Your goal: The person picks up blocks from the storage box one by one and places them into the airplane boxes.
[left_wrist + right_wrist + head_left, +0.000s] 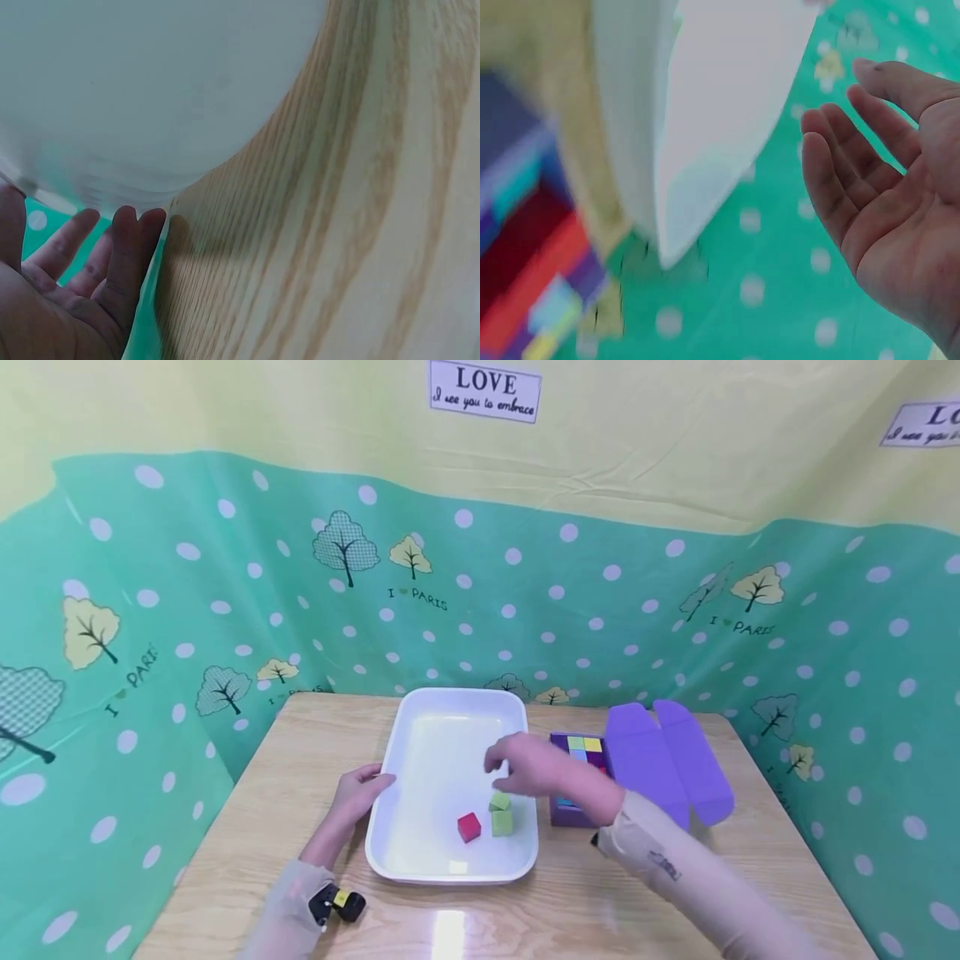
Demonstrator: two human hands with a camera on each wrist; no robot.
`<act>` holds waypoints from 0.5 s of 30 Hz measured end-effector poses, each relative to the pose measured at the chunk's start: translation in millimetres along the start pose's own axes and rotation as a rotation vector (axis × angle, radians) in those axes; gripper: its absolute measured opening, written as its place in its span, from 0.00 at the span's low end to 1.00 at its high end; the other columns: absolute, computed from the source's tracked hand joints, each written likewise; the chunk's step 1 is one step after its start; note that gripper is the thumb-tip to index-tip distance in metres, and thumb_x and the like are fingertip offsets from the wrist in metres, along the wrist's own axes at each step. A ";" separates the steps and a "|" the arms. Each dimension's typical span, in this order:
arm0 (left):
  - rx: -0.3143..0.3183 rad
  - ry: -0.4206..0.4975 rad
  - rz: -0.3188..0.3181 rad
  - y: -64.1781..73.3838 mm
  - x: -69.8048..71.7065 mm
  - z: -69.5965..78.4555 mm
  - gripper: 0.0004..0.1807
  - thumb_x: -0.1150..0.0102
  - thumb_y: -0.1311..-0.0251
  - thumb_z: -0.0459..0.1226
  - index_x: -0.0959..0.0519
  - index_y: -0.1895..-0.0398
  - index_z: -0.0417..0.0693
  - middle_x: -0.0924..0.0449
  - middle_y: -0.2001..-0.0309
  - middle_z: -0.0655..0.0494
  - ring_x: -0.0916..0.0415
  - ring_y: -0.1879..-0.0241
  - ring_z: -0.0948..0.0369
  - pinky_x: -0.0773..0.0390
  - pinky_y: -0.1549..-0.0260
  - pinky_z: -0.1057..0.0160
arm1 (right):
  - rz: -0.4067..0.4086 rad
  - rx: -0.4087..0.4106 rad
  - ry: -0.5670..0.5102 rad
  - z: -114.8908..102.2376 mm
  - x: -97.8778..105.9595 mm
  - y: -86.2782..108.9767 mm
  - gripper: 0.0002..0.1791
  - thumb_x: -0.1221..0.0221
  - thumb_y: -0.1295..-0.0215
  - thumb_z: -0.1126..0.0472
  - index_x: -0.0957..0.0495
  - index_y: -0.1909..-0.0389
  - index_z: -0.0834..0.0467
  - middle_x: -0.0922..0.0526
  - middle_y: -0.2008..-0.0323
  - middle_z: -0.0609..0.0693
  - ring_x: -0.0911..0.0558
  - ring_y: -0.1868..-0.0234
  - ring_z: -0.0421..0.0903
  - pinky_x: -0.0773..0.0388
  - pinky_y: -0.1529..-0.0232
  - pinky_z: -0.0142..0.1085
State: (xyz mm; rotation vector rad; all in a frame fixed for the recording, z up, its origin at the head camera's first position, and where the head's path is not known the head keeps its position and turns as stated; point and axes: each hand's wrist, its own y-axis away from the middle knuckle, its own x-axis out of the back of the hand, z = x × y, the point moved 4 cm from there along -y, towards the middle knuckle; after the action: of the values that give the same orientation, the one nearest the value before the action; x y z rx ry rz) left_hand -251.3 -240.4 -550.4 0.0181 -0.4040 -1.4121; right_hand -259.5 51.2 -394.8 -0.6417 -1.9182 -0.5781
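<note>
A white tray [442, 760] stands on the table with a red cube [468, 827] and two light green cubes [502, 822] near its front right corner. My left hand [358, 793] holds the tray's left rim, thumb over the edge; in the left wrist view its fingertips [124, 217] meet the outer wall from below. Over the tray's right side hovers my right hand [531, 764], fingers loosely bent, nothing in it, as the right wrist view also shows. Right of the tray, partly hidden by the right forearm, is a purple box [558, 814] of coloured cubes.
The purple box's lid [663, 760] is folded out to the right, reaching toward the table's right part. Wooden tabletop [262, 810] surrounds the tray. A patterned green and yellow curtain [480, 602] hangs behind and at both sides.
</note>
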 end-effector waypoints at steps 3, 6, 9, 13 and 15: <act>0.001 0.004 0.000 -0.7 1.2 -0.5 0.31 0.36 0.42 0.47 0.26 0.39 0.39 0.19 0.52 0.41 0.19 0.57 0.54 0.19 0.56 0.59 | -0.087 0.025 0.006 -19.3 -21.8 -16.9 0.11 0.32 0.42 0.61 0.16 0.57 0.52 0.16 0.61 0.42 0.21 0.59 0.39 0.22 0.57 0.30; 0.004 0.001 -0.005 -2.0 1.7 -0.7 0.31 0.36 0.42 0.47 0.26 0.39 0.39 0.19 0.52 0.42 0.19 0.57 0.55 0.19 0.57 0.59 | -0.141 0.030 0.051 -31.3 -38.7 -32.4 0.11 0.30 0.45 0.61 0.16 0.60 0.52 0.16 0.63 0.42 0.23 0.62 0.38 0.24 0.58 0.30; 0.009 -0.002 -0.007 -3.4 2.7 0.0 0.32 0.36 0.42 0.47 0.27 0.39 0.39 0.19 0.52 0.42 0.19 0.58 0.55 0.19 0.57 0.59 | -0.170 -0.008 0.083 -36.8 -47.8 -46.0 0.11 0.29 0.49 0.63 0.16 0.64 0.53 0.17 0.66 0.44 0.25 0.67 0.38 0.24 0.64 0.30; 0.014 0.003 -0.013 -4.7 3.4 -0.2 0.32 0.36 0.43 0.47 0.27 0.39 0.39 0.19 0.52 0.41 0.19 0.58 0.54 0.18 0.57 0.59 | -0.238 -0.127 0.094 -37.1 -57.0 -54.5 0.14 0.27 0.53 0.66 0.18 0.65 0.51 0.21 0.69 0.42 0.25 0.71 0.40 0.25 0.71 0.31; 0.014 0.005 -0.009 -5.1 3.3 -0.7 0.32 0.36 0.43 0.47 0.27 0.39 0.39 0.19 0.52 0.42 0.19 0.58 0.54 0.18 0.57 0.59 | -0.273 -0.175 0.113 -35.3 -62.2 -55.2 0.16 0.26 0.55 0.66 0.19 0.66 0.49 0.22 0.69 0.41 0.24 0.72 0.40 0.25 0.73 0.32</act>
State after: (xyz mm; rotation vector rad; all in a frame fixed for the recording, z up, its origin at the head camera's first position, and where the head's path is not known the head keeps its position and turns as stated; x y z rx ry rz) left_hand -255.6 -244.5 -551.4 0.0353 -0.4103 -1.4181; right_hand -249.6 -23.9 -444.0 -0.4470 -1.8745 -0.9432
